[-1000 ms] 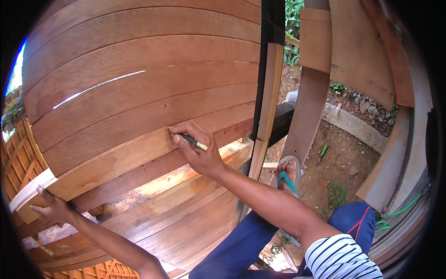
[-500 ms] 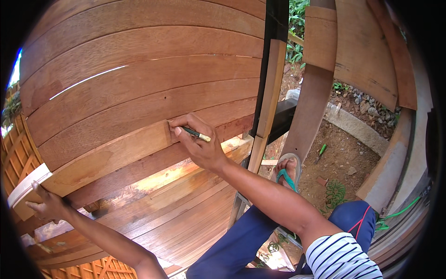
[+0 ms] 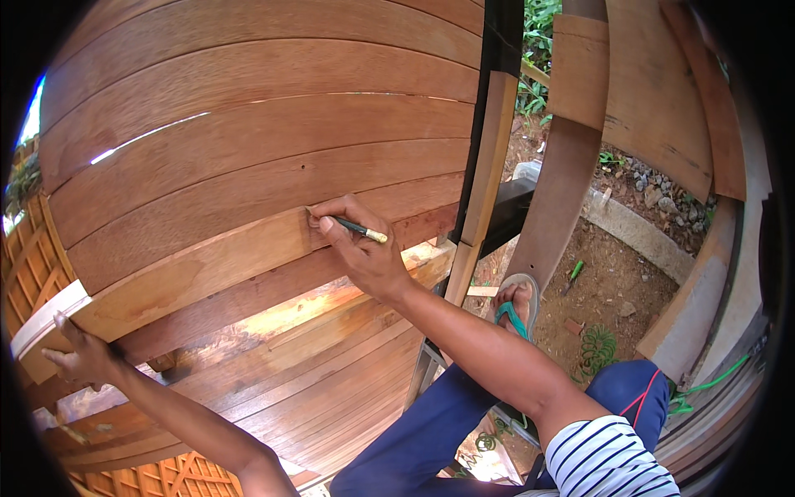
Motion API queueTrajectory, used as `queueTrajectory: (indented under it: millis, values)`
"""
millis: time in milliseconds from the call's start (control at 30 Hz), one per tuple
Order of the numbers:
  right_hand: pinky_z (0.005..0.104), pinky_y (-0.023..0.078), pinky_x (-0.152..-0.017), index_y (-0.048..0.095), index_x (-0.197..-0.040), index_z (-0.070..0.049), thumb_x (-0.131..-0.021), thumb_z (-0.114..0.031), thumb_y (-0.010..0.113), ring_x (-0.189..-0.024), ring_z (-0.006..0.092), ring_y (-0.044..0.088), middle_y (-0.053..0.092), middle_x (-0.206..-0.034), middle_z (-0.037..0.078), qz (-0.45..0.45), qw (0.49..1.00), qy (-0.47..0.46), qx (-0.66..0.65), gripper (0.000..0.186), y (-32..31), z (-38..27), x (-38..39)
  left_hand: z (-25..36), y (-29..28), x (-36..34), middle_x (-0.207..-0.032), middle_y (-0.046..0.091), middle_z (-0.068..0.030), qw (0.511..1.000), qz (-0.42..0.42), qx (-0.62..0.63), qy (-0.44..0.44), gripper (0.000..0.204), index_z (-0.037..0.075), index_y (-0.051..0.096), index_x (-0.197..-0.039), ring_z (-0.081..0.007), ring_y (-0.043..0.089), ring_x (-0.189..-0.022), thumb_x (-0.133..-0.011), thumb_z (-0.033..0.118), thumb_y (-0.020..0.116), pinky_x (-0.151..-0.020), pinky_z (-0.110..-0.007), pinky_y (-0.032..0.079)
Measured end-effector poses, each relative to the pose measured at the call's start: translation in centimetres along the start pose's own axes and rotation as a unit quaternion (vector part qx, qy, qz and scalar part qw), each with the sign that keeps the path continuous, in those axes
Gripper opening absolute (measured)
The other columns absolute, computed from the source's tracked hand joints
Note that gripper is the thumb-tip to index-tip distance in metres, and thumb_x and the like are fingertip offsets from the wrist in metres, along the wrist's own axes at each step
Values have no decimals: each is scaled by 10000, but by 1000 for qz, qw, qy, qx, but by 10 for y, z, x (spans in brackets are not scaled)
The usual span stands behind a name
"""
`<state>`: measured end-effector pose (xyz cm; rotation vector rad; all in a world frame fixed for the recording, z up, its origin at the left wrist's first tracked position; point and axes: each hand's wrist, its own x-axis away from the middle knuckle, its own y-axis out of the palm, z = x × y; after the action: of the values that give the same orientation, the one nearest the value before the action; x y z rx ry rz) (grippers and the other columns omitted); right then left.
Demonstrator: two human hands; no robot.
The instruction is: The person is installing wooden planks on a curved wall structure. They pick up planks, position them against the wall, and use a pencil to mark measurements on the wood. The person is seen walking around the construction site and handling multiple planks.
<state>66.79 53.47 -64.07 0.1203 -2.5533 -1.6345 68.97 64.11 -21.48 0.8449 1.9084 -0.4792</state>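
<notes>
A light-brown plank (image 3: 190, 265) lies lengthwise along the lower part of a wall of brown wooden boards (image 3: 273, 66). My left hand (image 3: 84, 358) is at the plank's left end, its thumb and a finger spread against the face and lower edge as it holds the plank up. At the plank's right end, my right hand (image 3: 363, 253) pinches a dark pencil (image 3: 356, 228) with a gold-coloured back end. The pencil's tip is hidden by the fingers, which touch the plank's end.
Below the plank, a wooden bench-like surface (image 3: 323, 381) of narrow boards spreads out. A dark post (image 3: 495, 50) with a wooden strip stands right of the wall. Further right are leaning boards (image 3: 654, 91), a green-handled tool (image 3: 573, 276) on soil, and my sandalled foot (image 3: 517, 302).
The whole view has shifted slightly. My right hand has barely moved at the plank's end with the pencil; my left hand keeps its place on the plank.
</notes>
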Motion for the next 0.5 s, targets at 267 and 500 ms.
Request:
queueTrajectory:
  millis: [267,500]
  values:
    - [274,502,-823,633,-1050,4,-975,-139,578,-950,132,640,660,-971,69,-11,998,-35,52,170,-2,5,-5,-3,1,0,-1368,394,-365,1000,2,-15,-13,1096,109,404,-1484,-508,391,-1305,-699,864,525,-985,-753,244]
    - [279,511,-818,621,-1025,8,-976,-122,557,-928,130,638,649,-953,76,-25,994,-71,78,152,-3,-1,-6,-4,0,-1,-1333,414,-369,999,15,-46,-10,1076,36,438,-1448,-486,403,-1293,-708,802,588,-996,-701,296]
